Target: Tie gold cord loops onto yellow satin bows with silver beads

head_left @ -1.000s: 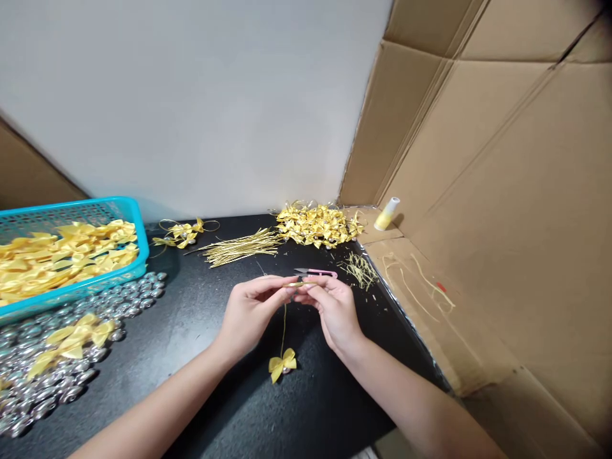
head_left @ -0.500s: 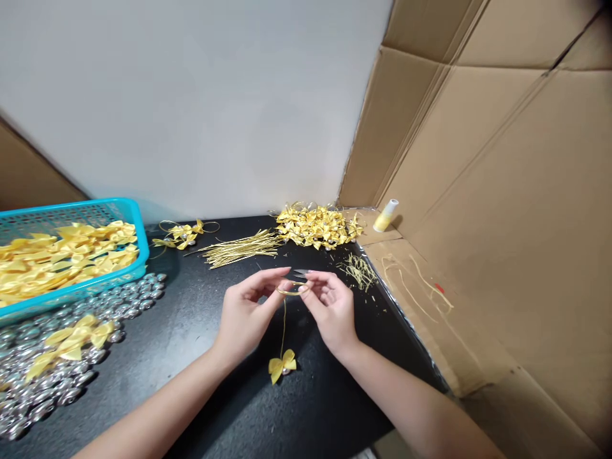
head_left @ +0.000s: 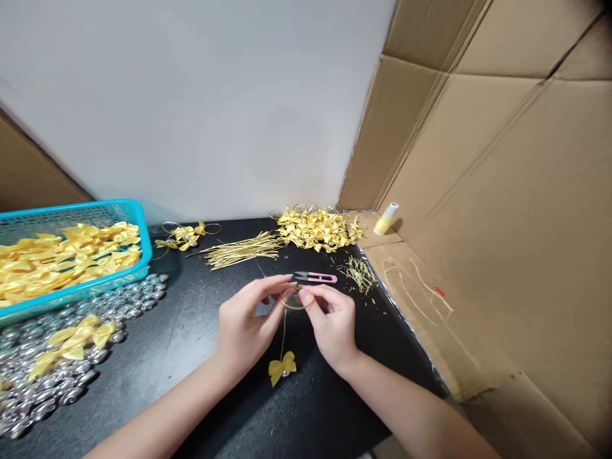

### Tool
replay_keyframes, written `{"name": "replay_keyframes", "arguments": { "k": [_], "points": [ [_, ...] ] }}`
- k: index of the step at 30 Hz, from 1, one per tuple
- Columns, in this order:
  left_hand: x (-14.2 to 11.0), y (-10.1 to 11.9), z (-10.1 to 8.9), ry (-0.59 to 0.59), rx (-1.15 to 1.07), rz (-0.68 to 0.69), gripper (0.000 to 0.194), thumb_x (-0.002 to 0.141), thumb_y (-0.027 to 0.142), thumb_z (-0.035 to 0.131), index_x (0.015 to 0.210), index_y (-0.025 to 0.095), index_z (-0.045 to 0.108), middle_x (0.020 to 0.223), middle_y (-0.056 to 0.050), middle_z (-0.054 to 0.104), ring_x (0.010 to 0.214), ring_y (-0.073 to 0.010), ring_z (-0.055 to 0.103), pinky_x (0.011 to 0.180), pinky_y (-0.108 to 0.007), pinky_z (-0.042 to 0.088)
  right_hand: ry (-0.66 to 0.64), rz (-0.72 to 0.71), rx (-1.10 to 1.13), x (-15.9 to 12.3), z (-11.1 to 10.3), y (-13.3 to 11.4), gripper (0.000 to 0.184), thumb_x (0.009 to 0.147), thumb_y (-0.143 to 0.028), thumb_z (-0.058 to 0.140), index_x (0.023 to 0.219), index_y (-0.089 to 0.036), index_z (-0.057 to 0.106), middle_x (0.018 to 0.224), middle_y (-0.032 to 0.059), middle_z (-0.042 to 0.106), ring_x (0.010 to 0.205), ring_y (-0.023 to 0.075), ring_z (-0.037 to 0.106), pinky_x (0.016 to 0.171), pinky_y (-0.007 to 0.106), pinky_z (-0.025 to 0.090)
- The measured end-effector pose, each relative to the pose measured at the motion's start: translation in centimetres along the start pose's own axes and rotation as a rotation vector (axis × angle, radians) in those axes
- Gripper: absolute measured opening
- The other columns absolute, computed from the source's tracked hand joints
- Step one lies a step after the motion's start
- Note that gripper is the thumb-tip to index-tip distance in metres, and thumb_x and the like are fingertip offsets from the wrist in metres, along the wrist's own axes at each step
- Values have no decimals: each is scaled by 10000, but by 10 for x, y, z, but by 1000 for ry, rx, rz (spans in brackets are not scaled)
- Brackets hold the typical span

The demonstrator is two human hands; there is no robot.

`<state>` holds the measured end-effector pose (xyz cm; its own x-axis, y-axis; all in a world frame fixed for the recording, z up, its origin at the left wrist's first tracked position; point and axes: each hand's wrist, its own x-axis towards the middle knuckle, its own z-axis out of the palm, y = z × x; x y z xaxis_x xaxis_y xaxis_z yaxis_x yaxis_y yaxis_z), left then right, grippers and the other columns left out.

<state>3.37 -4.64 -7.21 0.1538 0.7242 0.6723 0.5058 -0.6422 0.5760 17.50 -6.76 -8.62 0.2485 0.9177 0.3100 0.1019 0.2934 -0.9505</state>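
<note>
My left hand [head_left: 251,319] and my right hand [head_left: 332,322] meet over the middle of the black table, thumbs and fingers pinched. Between them they hold a thin gold cord [head_left: 296,308] bent into a loop. A strand of cord hangs from my left fingertips to a yellow ribbon bow [head_left: 276,370] with a small silvery bead. Just beyond my fingers lie pink-handled thread snips [head_left: 321,278], blades toward the left. The ends of the cord are hidden by my fingertips.
A blue basket [head_left: 142,236] of yellow bows stands at left, with silvery beads [head_left: 138,296] before it. Gold cords [head_left: 241,250], finished bows [head_left: 318,227] and cord scraps [head_left: 359,274] lie at the back. A thread spool [head_left: 386,218] stands on cardboard at right.
Both hands have come slightly lower and nearer, showing the snips' pink handles behind them. The gold loop now hangs more openly below the fingertips.
</note>
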Motion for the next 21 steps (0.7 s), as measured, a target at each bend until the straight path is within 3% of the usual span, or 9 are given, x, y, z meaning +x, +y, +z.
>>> {"name": "replay_keyframes", "arguments": {
  "k": [11, 17, 21],
  "points": [
    [3, 0, -3, -57, -7, 9, 207, 852, 179, 623, 1057, 204, 631, 802, 5, 760, 619, -106, 633, 610, -214, 495, -40, 135, 92, 2, 1, 3, 157, 792, -322, 662, 800, -169, 700, 778, 78, 736, 711, 211, 691, 671, 322, 551],
    [7, 1, -5, -166, -36, -77, 207, 845, 208, 607, 1048, 202, 644, 748, 11, 750, 565, -111, 595, 597, -227, 482, -229, -131, -205, 11, -7, 1, 166, 848, -258, 541, 733, -172, 622, 662, 14, 641, 602, 140, 602, 603, 251, 472],
    [10, 1, -3, -251, -128, -236, 248, 831, 215, 604, 1076, 190, 633, 759, -8, 760, 631, -142, 653, 608, -237, 475, -262, -171, -242, 16, -10, 2, 234, 862, -244, 494, 659, -177, 590, 598, -6, 593, 553, 123, 557, 565, 234, 428]
  ]
}}
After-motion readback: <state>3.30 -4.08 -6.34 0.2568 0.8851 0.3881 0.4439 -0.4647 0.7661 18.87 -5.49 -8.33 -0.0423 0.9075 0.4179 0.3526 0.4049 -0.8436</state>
